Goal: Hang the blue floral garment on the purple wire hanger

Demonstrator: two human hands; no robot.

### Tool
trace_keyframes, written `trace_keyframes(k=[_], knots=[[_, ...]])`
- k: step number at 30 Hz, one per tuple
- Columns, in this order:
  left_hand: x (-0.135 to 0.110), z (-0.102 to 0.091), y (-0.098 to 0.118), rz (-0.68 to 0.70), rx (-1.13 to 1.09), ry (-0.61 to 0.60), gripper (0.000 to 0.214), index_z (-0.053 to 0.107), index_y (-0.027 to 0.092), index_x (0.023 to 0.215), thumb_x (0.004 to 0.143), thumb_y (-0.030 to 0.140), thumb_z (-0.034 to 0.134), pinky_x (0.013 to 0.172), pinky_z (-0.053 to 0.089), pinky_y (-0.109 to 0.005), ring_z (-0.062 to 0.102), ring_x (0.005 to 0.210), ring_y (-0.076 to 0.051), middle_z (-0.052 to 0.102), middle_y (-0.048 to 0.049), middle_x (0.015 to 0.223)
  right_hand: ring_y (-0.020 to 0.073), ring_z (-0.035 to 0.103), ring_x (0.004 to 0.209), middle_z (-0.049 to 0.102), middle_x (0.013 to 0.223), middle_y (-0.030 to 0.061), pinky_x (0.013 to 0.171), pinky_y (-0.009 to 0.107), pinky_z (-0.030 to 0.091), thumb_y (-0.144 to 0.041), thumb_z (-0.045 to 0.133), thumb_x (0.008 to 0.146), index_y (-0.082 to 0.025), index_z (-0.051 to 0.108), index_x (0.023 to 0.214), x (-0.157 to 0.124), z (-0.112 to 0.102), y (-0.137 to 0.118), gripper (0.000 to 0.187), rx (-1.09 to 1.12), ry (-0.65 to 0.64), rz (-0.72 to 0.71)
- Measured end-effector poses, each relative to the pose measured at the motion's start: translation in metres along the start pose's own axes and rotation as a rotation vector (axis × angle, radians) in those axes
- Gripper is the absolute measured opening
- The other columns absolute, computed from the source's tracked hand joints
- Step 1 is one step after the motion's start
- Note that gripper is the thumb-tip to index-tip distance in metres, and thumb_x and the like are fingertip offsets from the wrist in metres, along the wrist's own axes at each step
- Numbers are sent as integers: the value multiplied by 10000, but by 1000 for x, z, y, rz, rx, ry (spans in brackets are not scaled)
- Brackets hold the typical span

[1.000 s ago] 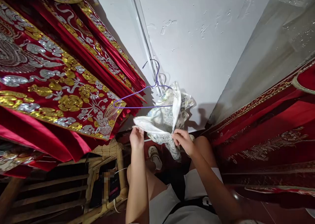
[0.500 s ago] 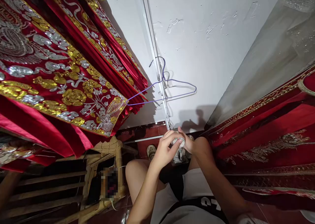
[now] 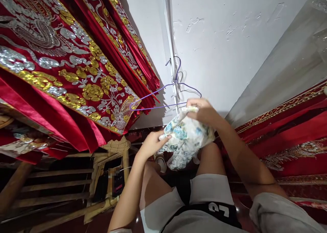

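A white cloth garment [image 3: 190,134] with a blue and green floral print spreads between my hands above my knees. Its exact kind does not show. My left hand [image 3: 153,144] pinches its left edge between thumb and fingers. My right hand [image 3: 200,110] is closed on its upper right edge, raised higher than the left. A purple wire hanger [image 3: 155,107] hangs just behind. My right hand overlaps the hanger's right end, and whether they touch I cannot tell. The lower part of the garment bunches up between my legs.
Red embroidered cloths [image 3: 94,76] with gold and silver sequins hang on the left. More red fabric [image 3: 288,151] hangs on the right. A bamboo chair [image 3: 89,181] with a phone [image 3: 119,183] on it stands at lower left. A white wall [image 3: 217,31] rises ahead.
The bunched cloth has been opened out into a wide floral spread. My hands have moved apart, the right one up toward the hanger, the left one leftward. The view has shifted slightly.
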State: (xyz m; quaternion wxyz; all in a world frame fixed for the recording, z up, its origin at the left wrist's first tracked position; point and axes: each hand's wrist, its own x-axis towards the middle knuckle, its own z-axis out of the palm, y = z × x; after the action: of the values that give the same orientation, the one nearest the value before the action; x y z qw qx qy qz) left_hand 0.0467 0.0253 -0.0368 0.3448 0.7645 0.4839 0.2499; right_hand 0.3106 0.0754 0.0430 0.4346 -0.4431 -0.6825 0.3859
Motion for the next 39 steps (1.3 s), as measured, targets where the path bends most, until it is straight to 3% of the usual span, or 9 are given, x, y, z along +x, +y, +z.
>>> trace_keyframes(k=[2, 5, 11, 15, 19, 24, 32, 36, 39], knots=[[-9, -13, -1, -52, 38, 129, 448, 532, 166, 669, 928, 525, 605, 570, 288, -228, 384, 618, -120, 434, 30, 627, 223, 624, 826, 700, 876, 38, 773, 334, 488, -186, 679, 712, -196, 754, 918, 18, -7, 16, 220, -187, 182, -76], [-21, -29, 5, -69, -24, 227, 477, 456, 177, 630, 907, 524, 631, 560, 262, -228, 338, 609, -110, 364, 37, 623, 288, 644, 1101, 734, 1194, 87, 971, 387, 474, -245, 632, 815, -216, 722, 1251, 38, -2, 52, 446, -295, 169, -73], [-31, -39, -7, -106, 85, 47, 440, 540, 180, 636, 913, 516, 601, 560, 281, -237, 392, 585, -128, 470, 20, 606, 240, 659, 887, 777, 976, 68, 808, 322, 484, -267, 553, 839, -194, 793, 997, 37, 15, 98, 296, -260, 47, 24], [-26, -40, -42, -193, 241, -69, 321, 579, 215, 583, 827, 409, 657, 524, 276, -264, 439, 505, -169, 544, -16, 540, 164, 484, 595, 623, 636, -3, 579, 279, 353, -244, 600, 724, -189, 775, 881, 16, 5, 96, 242, -289, 138, 46], [-9, -50, -46, -18, 252, 242, 222, 623, 222, 698, 844, 390, 611, 688, 449, -312, 599, 717, -250, 677, -99, 777, 147, 395, 544, 527, 546, -20, 549, 291, 290, -255, 605, 680, -188, 773, 811, -2, -12, 85, 223, -332, 209, 94], [24, -69, -14, 120, 253, 560, 260, 540, 209, 748, 924, 399, 527, 1054, 443, -405, 594, 1172, -297, 660, -140, 1240, 157, 450, 591, 606, 623, 6, 541, 283, 307, -272, 662, 627, -196, 771, 761, -13, -28, 68, 189, -320, 224, 188], [62, -79, 15, 280, 223, 426, 349, 620, 179, 1259, 956, 302, 497, 978, 512, -375, 670, 1073, -244, 721, -98, 1162, 146, 457, 546, 709, 724, 39, 560, 298, 348, -205, 556, 676, -187, 798, 890, -28, -28, 61, 324, -311, 88, 1], [61, -84, 15, 263, 360, 400, 333, 677, 171, 1203, 979, 281, 456, 1020, 498, -413, 653, 1119, -264, 715, -106, 1191, 145, 459, 556, 669, 763, 3, 566, 289, 399, -218, 601, 691, -176, 645, 1356, -27, -49, 69, 668, -262, 419, 4], [61, -88, 10, 281, 406, 414, 315, 683, 170, 1179, 987, 295, 467, 986, 510, -429, 643, 1061, -264, 687, -108, 1109, 185, 560, 693, 676, 802, 23, 647, 304, 463, -304, 684, 720, -146, 616, 1368, -19, -70, 74, 671, -225, 526, 16]])
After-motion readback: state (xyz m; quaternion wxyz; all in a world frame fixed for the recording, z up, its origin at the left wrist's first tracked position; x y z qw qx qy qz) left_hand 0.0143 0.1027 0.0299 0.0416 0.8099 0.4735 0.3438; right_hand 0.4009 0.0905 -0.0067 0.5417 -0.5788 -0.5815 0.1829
